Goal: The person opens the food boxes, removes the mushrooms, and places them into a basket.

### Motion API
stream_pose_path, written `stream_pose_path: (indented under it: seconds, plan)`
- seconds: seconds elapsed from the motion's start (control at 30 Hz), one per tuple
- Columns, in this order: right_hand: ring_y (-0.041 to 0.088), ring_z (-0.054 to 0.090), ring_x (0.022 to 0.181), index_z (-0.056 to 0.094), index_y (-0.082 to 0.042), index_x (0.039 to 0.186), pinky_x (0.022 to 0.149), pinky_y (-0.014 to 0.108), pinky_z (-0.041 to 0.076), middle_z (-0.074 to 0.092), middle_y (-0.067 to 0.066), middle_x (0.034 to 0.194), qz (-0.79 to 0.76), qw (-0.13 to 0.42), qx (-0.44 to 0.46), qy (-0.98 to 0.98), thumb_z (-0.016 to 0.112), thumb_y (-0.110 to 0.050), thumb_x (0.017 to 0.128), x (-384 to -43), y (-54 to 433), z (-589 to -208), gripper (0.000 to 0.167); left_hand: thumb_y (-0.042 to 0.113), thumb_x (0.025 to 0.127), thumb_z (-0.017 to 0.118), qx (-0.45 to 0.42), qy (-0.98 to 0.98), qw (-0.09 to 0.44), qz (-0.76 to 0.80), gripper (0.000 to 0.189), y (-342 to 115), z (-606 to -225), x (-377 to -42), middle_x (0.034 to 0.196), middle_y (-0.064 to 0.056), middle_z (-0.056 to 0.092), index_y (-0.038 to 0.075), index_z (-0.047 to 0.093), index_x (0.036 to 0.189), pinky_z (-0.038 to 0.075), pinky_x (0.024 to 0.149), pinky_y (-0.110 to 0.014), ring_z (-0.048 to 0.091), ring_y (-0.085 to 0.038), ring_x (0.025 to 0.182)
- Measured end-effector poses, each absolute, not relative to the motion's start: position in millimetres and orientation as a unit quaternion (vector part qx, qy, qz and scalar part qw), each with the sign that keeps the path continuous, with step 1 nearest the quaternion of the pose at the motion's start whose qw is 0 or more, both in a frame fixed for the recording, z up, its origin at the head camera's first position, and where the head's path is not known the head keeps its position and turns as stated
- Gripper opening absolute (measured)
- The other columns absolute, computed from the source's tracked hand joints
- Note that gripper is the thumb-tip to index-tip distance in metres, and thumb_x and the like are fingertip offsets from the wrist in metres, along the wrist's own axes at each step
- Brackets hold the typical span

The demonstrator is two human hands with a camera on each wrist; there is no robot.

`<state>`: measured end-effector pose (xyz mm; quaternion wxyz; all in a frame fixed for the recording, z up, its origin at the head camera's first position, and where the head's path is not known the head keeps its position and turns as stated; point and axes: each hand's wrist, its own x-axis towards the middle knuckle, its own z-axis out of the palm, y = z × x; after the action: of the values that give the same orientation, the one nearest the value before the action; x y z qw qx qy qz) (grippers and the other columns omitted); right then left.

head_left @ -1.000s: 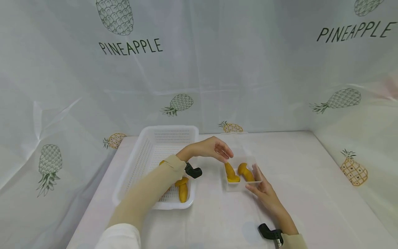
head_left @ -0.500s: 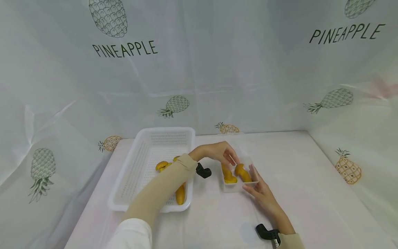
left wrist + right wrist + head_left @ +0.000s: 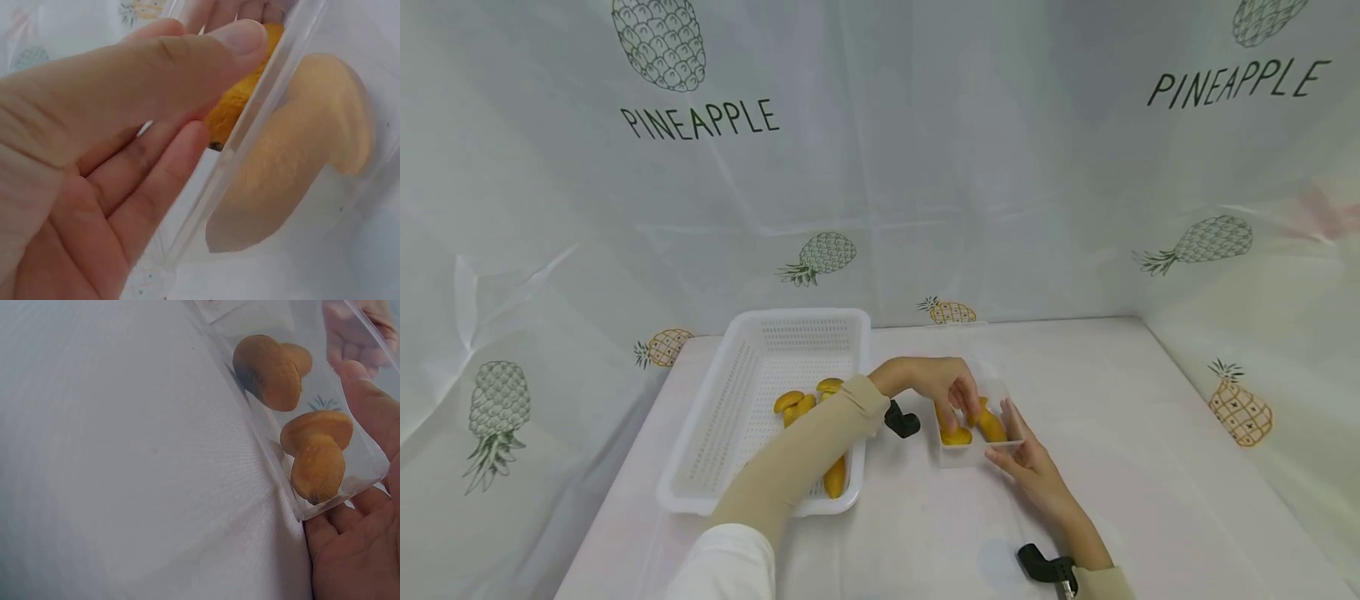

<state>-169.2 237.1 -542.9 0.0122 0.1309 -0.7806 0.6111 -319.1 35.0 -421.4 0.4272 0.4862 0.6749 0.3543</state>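
Two yellow-brown mushrooms lie side by side in a clear plastic box (image 3: 955, 458). My left hand (image 3: 951, 387) reaches down into it from the back left, thumb by the left mushroom (image 3: 957, 437) and fingers by the right mushroom (image 3: 992, 427). In the left wrist view, the thumb overlaps one mushroom (image 3: 228, 115) past the rim; the other (image 3: 294, 144) shows through the wall. Its fingers are relaxed and spread from the thumb. My right hand (image 3: 1037, 471) holds the box's right front corner, thumb at the front and fingers along the side; fingers show under the box's end in the right wrist view.
At the left stands a white perforated basket (image 3: 696, 450) with several mushrooms (image 3: 797, 404), partly hidden by the left sleeve (image 3: 805, 450). A clear flap (image 3: 958, 337) lies behind the box. Pineapple-printed sheeting (image 3: 1000, 167) rises behind the white table (image 3: 1150, 467).
My left hand has moved right and down, from above the left mushroom to inside the box between both mushrooms. My right hand has stayed at the box. The head view has shifted slightly.
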Motion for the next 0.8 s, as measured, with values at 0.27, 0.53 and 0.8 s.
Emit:
stream_pose_path:
  seconds: [0.27,0.53,0.8]
  plan:
    - [0.043,0.008,0.148,0.008,-0.01,0.161,0.104,0.008,0.026,0.009,0.02,0.164,0.609,0.017,0.138,-0.781,0.066,-0.01,0.097,-169,236,-544,0.087,-0.02,0.071,0.079,0.497,0.699,0.423,0.293,0.036,38,-421,-309,0.111,-0.027,0.069,-0.017,0.068,0.105,0.053,0.096,-0.033,0.066,-0.036,0.106]
    - [0.039,0.008,0.149,0.007,-0.014,0.162,0.103,0.009,0.029,0.008,0.015,0.165,0.615,0.011,0.136,-0.777,0.066,-0.01,0.097,-168,236,-542,0.087,-0.016,0.072,0.081,0.511,0.712,0.398,0.271,0.036,40,-428,-310,0.11,-0.02,0.071,-0.012,0.071,0.106,0.051,0.099,-0.03,0.067,-0.02,0.107]
    - [0.039,0.008,0.148,0.008,-0.011,0.161,0.104,0.008,0.03,0.009,0.015,0.165,0.618,0.013,0.134,-0.774,0.067,-0.009,0.097,-169,237,-543,0.088,-0.018,0.075,0.078,0.506,0.712,0.395,0.286,0.033,42,-431,-306,0.112,-0.025,0.069,-0.014,0.069,0.106,0.054,0.093,-0.027,0.067,-0.032,0.106]
